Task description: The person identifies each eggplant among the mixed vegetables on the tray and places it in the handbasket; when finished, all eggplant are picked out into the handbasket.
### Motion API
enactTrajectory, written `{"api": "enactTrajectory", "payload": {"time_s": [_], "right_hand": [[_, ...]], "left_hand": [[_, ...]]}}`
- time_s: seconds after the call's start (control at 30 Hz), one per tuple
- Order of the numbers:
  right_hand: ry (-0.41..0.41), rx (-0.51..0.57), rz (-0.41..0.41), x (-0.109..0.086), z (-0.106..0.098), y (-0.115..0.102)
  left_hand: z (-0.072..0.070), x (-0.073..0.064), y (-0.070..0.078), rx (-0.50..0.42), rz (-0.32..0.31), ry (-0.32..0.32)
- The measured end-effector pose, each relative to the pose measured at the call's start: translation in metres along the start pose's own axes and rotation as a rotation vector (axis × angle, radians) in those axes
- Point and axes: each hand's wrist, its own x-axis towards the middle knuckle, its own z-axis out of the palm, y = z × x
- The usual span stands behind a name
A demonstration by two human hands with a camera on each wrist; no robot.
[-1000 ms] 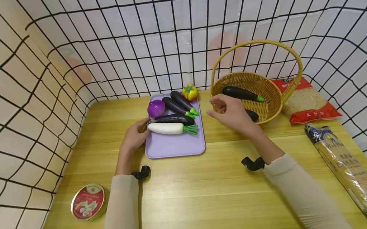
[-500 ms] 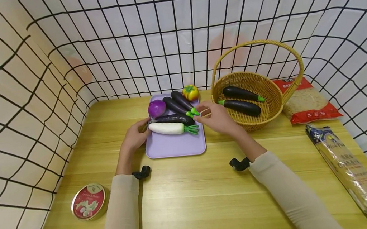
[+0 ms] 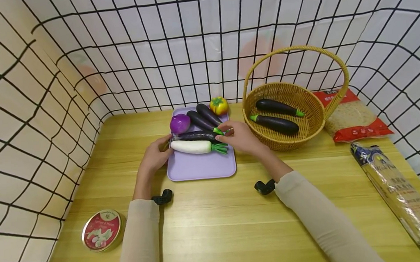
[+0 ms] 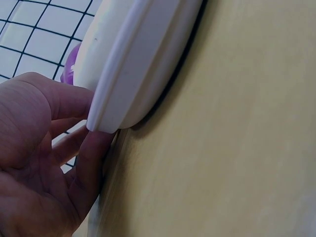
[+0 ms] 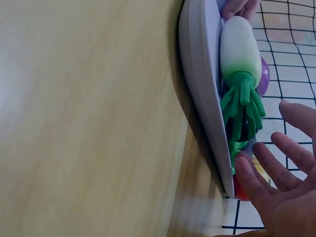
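My left hand [image 3: 154, 155] pinches the left rim of a lilac tray [image 3: 201, 166]; the left wrist view shows the thumb on the rim and fingers beneath. On the tray lie a white radish [image 3: 192, 146] with green leaves, a glossy dark eggplant [image 3: 197, 135] behind it, two slimmer eggplants [image 3: 199, 119] and a purple onion [image 3: 180, 124]. My right hand [image 3: 241, 136] hovers at the tray's right side, over the eggplants' green stem ends, which it partly hides. In the right wrist view its fingers [image 5: 276, 165] are spread, with nothing held.
A wicker basket [image 3: 288, 143] with a tall handle stands right of the tray, two black eggplants [image 3: 276, 124] inside. Behind it leans a red-ended food bag [image 3: 357, 115]. A noodle packet [image 3: 396, 190], round tin [image 3: 102, 231] and yellow-red tomato [image 3: 218, 105] are around. Grid-patterned walls enclose the table.
My right hand has moved left from the basket to the tray's right edge, uncovering the front eggplant in the basket. My left hand has stayed at the tray's rim.
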Motion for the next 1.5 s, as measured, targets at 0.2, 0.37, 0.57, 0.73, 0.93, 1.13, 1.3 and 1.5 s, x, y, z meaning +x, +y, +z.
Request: {"api": "enactTrajectory", "payload": {"time_s": [0.2,0.37,0.57,0.73,0.93,1.13,1.3,1.5], "right_hand": [[-0.015,-0.046,0.013,0.007,0.008,0.001],[-0.019,-0.113,0.014,0.010,0.012,-0.002],[-0.026,-0.175,-0.022,0.013,0.016,-0.003],[-0.044,-0.210,-0.049,0.011,0.016,-0.005],[-0.055,-0.237,-0.032,0.006,0.009,-0.008],[-0.023,-0.207,0.000,-0.004,-0.005,-0.011],[0.010,-0.161,-0.021,-0.014,-0.018,-0.014],[0.061,-0.133,-0.060,-0.026,-0.033,-0.018]], "left_hand": [[-0.001,-0.001,0.001,0.012,0.003,0.000],[-0.001,-0.003,0.001,0.006,-0.001,0.000],[-0.001,-0.004,0.001,0.008,0.000,-0.003],[0.000,-0.004,-0.001,0.007,0.000,-0.003],[0.002,-0.002,0.000,0.009,0.002,-0.002],[0.001,-0.002,0.001,0.028,0.005,-0.003],[0.000,-0.002,0.003,0.017,-0.002,-0.012],[0.001,-0.002,0.003,0.009,-0.007,-0.013]]}}
